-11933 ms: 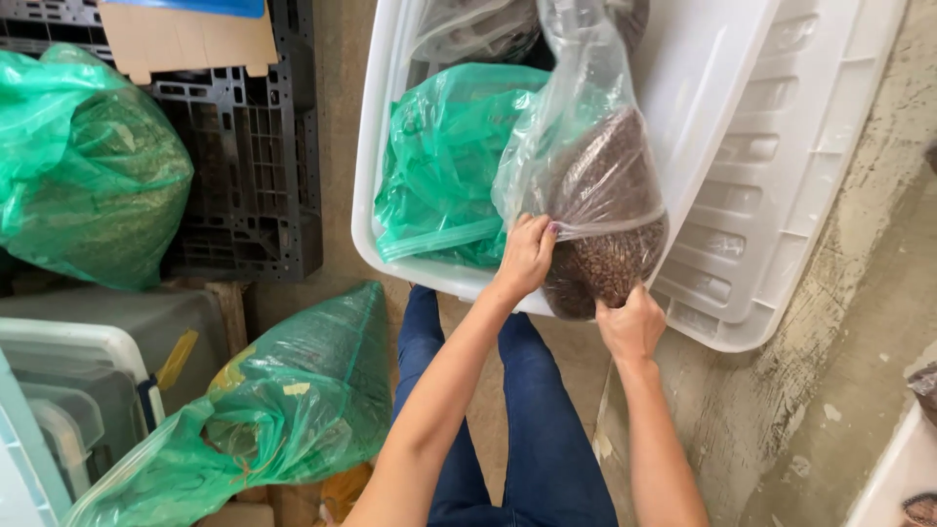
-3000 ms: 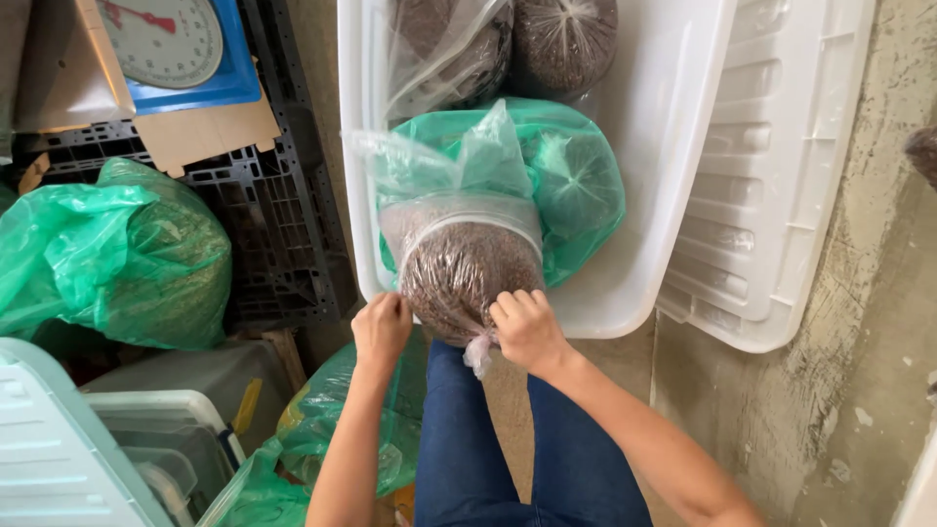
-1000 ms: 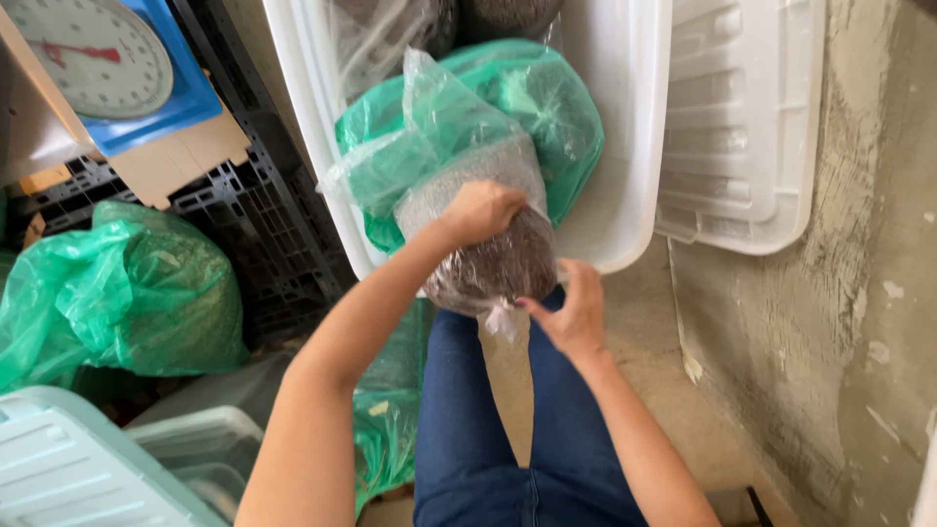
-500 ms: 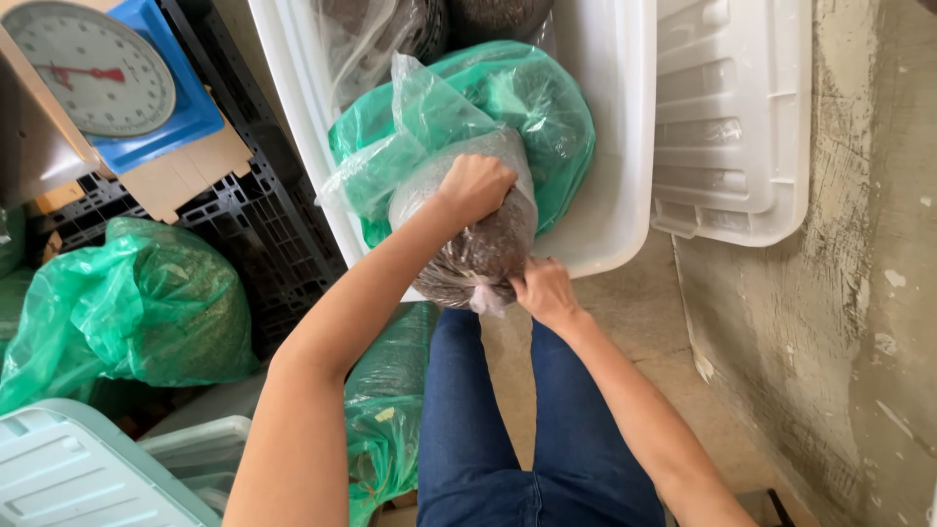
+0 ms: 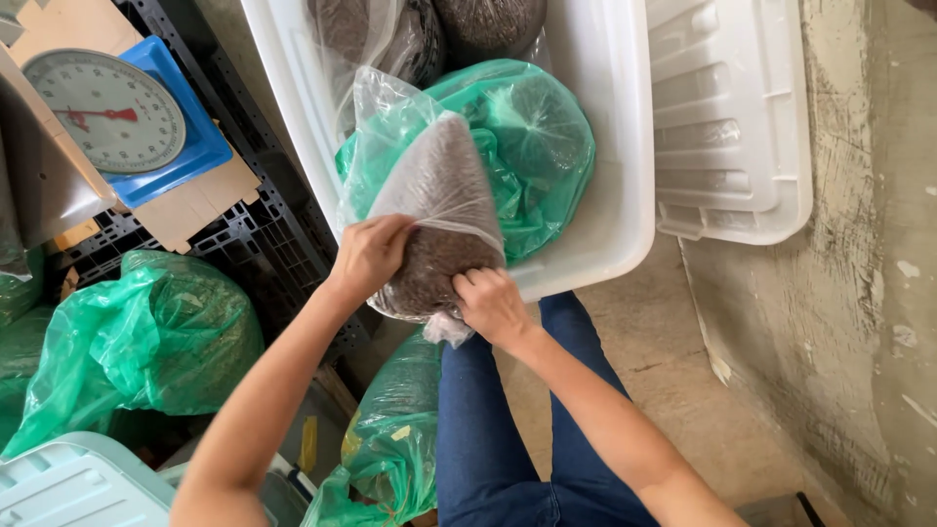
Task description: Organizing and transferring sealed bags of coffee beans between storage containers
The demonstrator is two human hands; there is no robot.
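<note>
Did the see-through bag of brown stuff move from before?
Yes. The clear bag now lies further over the white tub's near rim, onto the green bag.

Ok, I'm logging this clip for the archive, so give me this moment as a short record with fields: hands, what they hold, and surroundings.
left hand: grips the clear bag of dark grains on its left side
right hand: pinches the bag's lower end
bag position: tilted over the near rim of the white tub
in tub: green bag and more dark-filled clear bags
beside tub: white lid
left of tub: dial scale on a black crate, green bags below
</note>
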